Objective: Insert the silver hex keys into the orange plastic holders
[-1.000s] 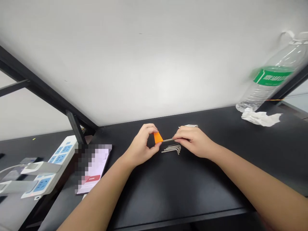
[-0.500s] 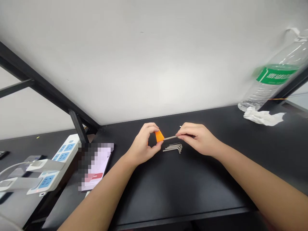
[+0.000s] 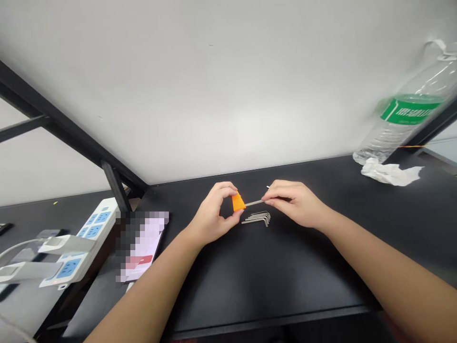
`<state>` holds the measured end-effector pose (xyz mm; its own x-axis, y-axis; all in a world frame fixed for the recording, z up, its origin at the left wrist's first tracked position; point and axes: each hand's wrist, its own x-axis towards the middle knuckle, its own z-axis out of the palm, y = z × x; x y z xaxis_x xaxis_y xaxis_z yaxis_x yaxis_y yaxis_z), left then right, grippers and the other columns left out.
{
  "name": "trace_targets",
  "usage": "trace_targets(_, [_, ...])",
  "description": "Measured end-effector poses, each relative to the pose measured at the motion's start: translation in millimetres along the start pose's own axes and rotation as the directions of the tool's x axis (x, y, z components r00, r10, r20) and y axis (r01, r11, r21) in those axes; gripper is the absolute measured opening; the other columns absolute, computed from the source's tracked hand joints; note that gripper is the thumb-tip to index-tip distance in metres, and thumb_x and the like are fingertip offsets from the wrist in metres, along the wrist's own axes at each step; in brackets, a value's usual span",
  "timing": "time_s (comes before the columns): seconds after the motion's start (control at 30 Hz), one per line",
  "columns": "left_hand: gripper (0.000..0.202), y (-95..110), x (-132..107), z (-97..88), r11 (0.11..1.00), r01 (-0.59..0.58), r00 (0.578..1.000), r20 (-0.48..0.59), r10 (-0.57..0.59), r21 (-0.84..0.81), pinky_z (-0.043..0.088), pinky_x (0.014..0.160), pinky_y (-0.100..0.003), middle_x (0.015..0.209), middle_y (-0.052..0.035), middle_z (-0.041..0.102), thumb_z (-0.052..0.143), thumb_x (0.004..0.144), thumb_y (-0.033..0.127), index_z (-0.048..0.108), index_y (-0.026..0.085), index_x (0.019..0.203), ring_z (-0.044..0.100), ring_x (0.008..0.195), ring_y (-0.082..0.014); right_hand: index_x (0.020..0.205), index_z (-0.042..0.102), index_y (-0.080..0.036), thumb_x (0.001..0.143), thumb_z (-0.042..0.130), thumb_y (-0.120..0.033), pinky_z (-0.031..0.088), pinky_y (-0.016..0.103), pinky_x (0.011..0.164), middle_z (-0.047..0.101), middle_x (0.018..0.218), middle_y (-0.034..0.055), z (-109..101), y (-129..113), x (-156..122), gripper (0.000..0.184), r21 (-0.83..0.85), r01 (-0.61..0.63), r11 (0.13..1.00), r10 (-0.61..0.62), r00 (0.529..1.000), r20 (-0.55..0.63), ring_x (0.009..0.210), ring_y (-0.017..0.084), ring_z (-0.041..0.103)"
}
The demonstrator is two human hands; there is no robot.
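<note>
Here, in the head view, two bare hands work over a black desk (image 3: 267,281). The left hand (image 3: 210,214) has its thumb and fingers closed on one orange block (image 3: 238,202), smooth, tapering and plastic-looking, above the middle of the desk. The right hand (image 3: 298,202) pinches one slim metal rod (image 3: 254,203) between thumb and fingertips. The rod's long axis runs nearly left to right, its left end meeting the block and its right end slightly farther from the person, where the fingers hide it. Just below the rod lie at least four L-shaped hex keys (image 3: 257,218), grey metal, long arms pointing left. One ribbed clear bottle (image 3: 410,112) with a green label stands beside one crumpled white tissue (image 3: 391,174).
</note>
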<state>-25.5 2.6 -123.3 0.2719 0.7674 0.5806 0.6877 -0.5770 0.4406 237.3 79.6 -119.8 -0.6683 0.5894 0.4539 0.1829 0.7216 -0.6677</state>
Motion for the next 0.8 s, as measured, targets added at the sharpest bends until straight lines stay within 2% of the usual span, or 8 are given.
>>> trace_targets(0.1, [0.037,3,0,2.1,1.000,-0.012,1.000,0.020,0.011,0.021,0.057,0.091,-0.035,0.121,-0.0083,0.060,0.071,0.086,0.020,0.052,0.025,0.118,0.063,0.110,-0.0196,0.094,0.075,-0.020,0.098,0.059,-0.024,0.049,0.027,0.074,0.068,0.090,0.0046,4,-2,1,0.018,0.060,-0.025,0.998,0.023,0.999,0.031,0.081,0.013,0.062])
trace_targets(0.17, [0.038,5,0,4.1,0.998,-0.036,0.999,0.028,0.035,0.045,0.057,0.093,-0.036,0.121,-0.0087,0.061,0.071,0.087,0.021,0.051,0.025,0.120,0.063,0.112,-0.0200,0.096,0.074,-0.019,0.095,0.061,-0.025,0.049,0.026,0.068,0.067,0.088,0.0037,10,-3,1,0.014,0.179,-0.161,0.971,0.151,0.986,0.068,0.074,0.012,0.061])
trace_targets(0.27, [0.038,8,-2,8.4,0.995,-0.069,0.996,0.061,0.065,0.070,0.057,0.096,-0.037,0.123,-0.0101,0.061,0.068,0.090,0.022,0.050,0.025,0.124,0.063,0.114,-0.0208,0.113,0.068,-0.018,0.090,0.068,-0.032,0.045,0.023,0.053,0.065,0.086,0.0017,23,-7,1,0.027,0.447,-0.450,0.773,0.384,0.893,0.234,0.058,0.008,0.055])
trace_targets(0.33, [0.039,9,-3,11.9,0.995,-0.073,0.991,0.118,0.065,0.073,0.058,0.096,-0.036,0.126,-0.0110,0.060,0.066,0.093,0.024,0.050,0.026,0.128,0.062,0.117,-0.0212,0.112,0.068,-0.016,0.088,0.071,-0.037,0.043,0.022,0.051,0.063,0.083,0.0007,31,-9,1,0.033,0.536,-0.542,0.648,0.411,0.840,0.353,0.054,0.007,0.052])
trace_targets(0.4, [0.042,9,-4,15.3,0.994,-0.062,0.983,0.176,0.046,0.089,0.059,0.096,-0.035,0.132,-0.0117,0.058,0.064,0.095,0.026,0.048,0.026,0.135,0.061,0.122,-0.0215,0.101,0.069,-0.014,0.086,0.074,-0.040,0.042,0.021,0.051,0.061,0.078,-0.0003,36,-9,1,0.030,0.555,-0.569,0.607,0.407,0.822,0.398,0.053,0.006,0.051])
trace_targets(0.53, [0.053,9,-4,19.2,0.982,-0.029,0.975,0.224,-0.014,0.188,0.059,0.096,-0.035,0.140,-0.0121,0.056,0.060,0.098,0.031,0.041,0.026,0.148,0.061,0.126,-0.0233,0.093,0.068,-0.014,0.086,0.074,-0.041,0.040,0.020,0.051,0.060,0.070,-0.0016,40,-6,0,0.028,0.531,-0.580,0.618,0.444,0.815,0.373,0.051,0.006,0.050])
trace_targets(0.67, [0.046,11,-1,17.9,0.965,-0.006,0.967,0.247,-0.061,0.263,0.058,0.085,-0.035,0.115,-0.0076,0.070,0.060,0.097,0.032,0.049,0.023,0.140,0.069,0.099,-0.0217,0.096,0.069,-0.015,0.088,0.071,-0.039,0.042,0.021,0.052,0.061,0.072,-0.0007,43,-8,1,0.026,0.477,-0.575,0.665,0.458,0.818,0.347,0.053,0.007,0.052])
trace_targets(0.8, [0.039,12,0,17.0,0.935,0.126,0.958,0.205,-0.201,0.332,0.054,0.085,-0.038,0.107,-0.0045,0.071,0.063,0.089,0.028,0.057,0.024,0.128,0.068,0.092,-0.0222,0.115,0.068,-0.017,0.089,0.066,-0.028,0.051,0.025,0.065,0.066,0.090,0.0028,46,-13,1,0.027,0.421,-0.461,0.781,0.398,0.887,0.232,0.070,0.011,0.060])
